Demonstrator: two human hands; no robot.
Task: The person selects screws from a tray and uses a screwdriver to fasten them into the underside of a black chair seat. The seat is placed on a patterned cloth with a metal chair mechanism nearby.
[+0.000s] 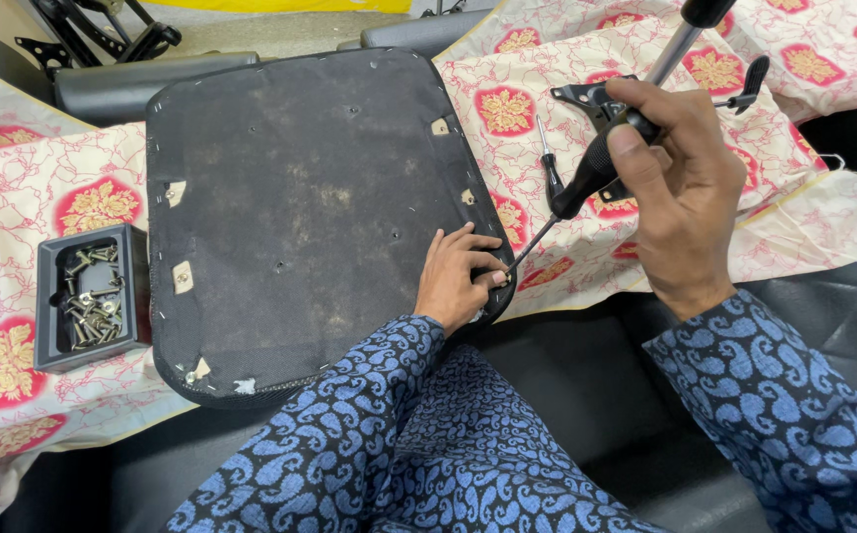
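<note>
A black, dusty chair seat pad (300, 197) lies upside down on a patterned cloth, its fabric underside stapled along the rim. My left hand (458, 276) rests on its near right edge, fingertips pinched at the rim. My right hand (680, 188) grips the black handle of a screwdriver (586, 178), its thin shaft slanting down-left so the tip meets the seat edge beside my left fingers. A second small screwdriver (550, 168) lies on the cloth just behind.
A black tray (45, 296) of several screws sits at the left on the cream and red cloth (566, 89). A black metal bracket with a chrome tube (675, 44) and a lever (752, 79) lies at the upper right. Black chair parts (152, 84) lie behind.
</note>
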